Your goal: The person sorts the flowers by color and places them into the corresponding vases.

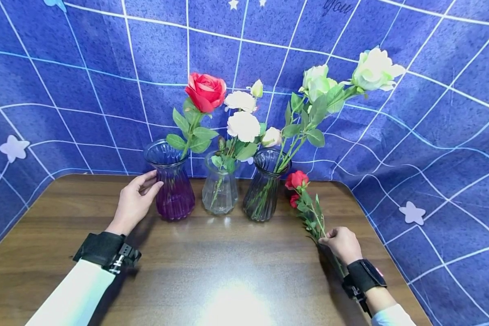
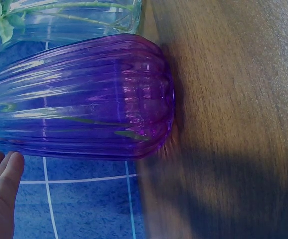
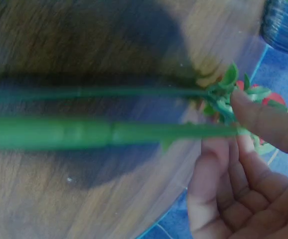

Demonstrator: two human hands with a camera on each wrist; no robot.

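My left hand (image 1: 135, 199) is at the left side of a purple glass vase (image 1: 175, 194), its fingertips right at the glass below the rim. In the left wrist view its fingers (image 2: 8, 174) are fairly straight beside the vase. A large red rose (image 1: 206, 92) with green leaves stands in this vase. On the right, my right hand (image 1: 344, 244) pinches the green stems (image 3: 134, 133) of red roses (image 1: 296, 180) between thumb and fingers. The stems slant low over the table, blooms pointing away from me, with the lower ends running back under my wrist.
A clear glass vase (image 1: 220, 199) with white flowers (image 1: 243, 127) stands in the middle. Right of it, a dark grey glass vase (image 1: 261, 199) holds pale green-white roses (image 1: 376, 70) leaning right. All stand near the back of the wooden table (image 1: 187, 276), before a blue gridded cloth (image 1: 106, 86).
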